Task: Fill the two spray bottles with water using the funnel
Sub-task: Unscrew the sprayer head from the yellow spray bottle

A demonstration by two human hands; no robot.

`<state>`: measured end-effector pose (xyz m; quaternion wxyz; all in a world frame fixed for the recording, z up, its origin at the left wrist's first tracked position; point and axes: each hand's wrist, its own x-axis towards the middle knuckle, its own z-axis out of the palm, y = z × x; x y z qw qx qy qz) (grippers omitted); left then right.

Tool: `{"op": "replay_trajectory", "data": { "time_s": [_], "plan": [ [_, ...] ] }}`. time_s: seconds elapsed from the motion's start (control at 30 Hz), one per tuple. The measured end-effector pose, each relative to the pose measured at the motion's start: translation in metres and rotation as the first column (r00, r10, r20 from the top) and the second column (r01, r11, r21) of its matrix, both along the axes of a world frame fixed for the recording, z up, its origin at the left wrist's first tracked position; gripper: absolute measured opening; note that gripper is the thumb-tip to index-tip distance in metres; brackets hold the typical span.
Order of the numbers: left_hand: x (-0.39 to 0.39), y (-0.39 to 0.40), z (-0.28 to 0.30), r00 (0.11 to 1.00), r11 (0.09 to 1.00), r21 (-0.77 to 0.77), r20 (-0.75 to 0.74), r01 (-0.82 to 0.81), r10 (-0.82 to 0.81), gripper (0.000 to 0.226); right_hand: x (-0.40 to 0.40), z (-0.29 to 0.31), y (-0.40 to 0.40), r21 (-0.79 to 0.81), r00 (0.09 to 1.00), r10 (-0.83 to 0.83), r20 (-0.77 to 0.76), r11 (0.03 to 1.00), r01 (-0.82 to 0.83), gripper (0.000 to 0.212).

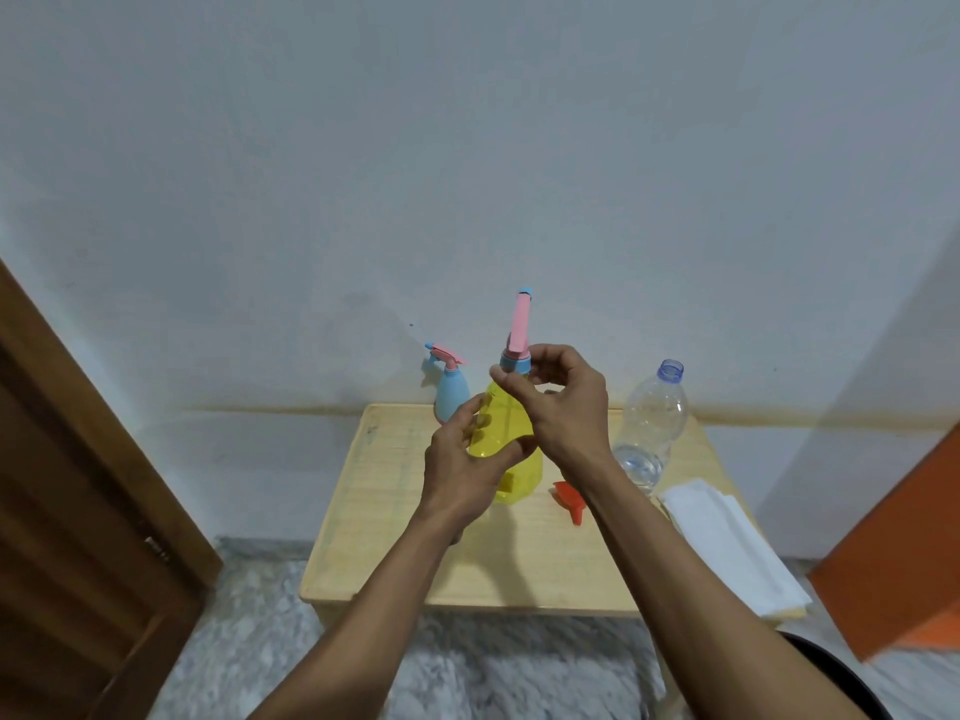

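over the table's [363, 537] middle my left hand [460, 472] grips the yellow spray bottle [506, 433] steady, so my right hand [563, 402] can pinch and twist its blue collar [515, 362]; funnel [569, 501] waits beside.

Bottle [511, 433] held in both hands: yellow body, blue collar, pink sprayer. Second bottle [451, 394] beyond left hand [460, 472]: blue body, pink sprayer. Funnel [569, 498] under right wrist: red-orange. Table [395, 543]: pale wood grain.
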<state>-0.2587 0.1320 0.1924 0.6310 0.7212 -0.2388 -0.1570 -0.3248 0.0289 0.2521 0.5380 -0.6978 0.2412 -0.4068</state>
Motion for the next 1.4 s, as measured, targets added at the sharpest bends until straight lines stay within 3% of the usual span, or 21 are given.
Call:
{"op": "replay_trajectory", "data": {
  "time_s": [0.47, 0.7, 0.93, 1.1, 1.4],
  "plan": [
    [-0.005, -0.002, -0.006, 1.0, 1.0, 0.028, 0.001, -0.011, 0.011, 0.093, -0.004, 0.008, -0.002, -0.163, 0.996, -0.042, -0.079, 0.986, 0.028, 0.032],
    [-0.003, 0.002, -0.018, 1.0, 0.999, 0.04, -0.018, -0.014, 0.015, 0.095, -0.011, 0.032, -0.011, -0.134, 0.992, -0.079, 0.103, 0.987, 0.092, 0.022],
    [0.001, 0.01, -0.038, 0.992, 0.989, 0.067, 0.011, -0.129, 0.129, 0.077, -0.028, 0.053, -0.044, -0.024, 0.935, -0.167, 0.315, 0.983, 0.183, 0.014],
    [0.001, 0.015, -0.055, 0.976, 0.972, 0.086, 0.034, -0.217, 0.215, 0.075, -0.034, 0.017, -0.07, 0.04, 0.952, -0.215, 0.218, 0.977, 0.211, 0.022],
    [0.02, 0.004, -0.089, 0.959, 0.946, 0.166, 0.108, -0.278, 0.263, 0.079, -0.002, -0.094, -0.094, 0.158, 0.97, -0.186, -0.154, 0.965, 0.21, 0.026]
  ]
}}
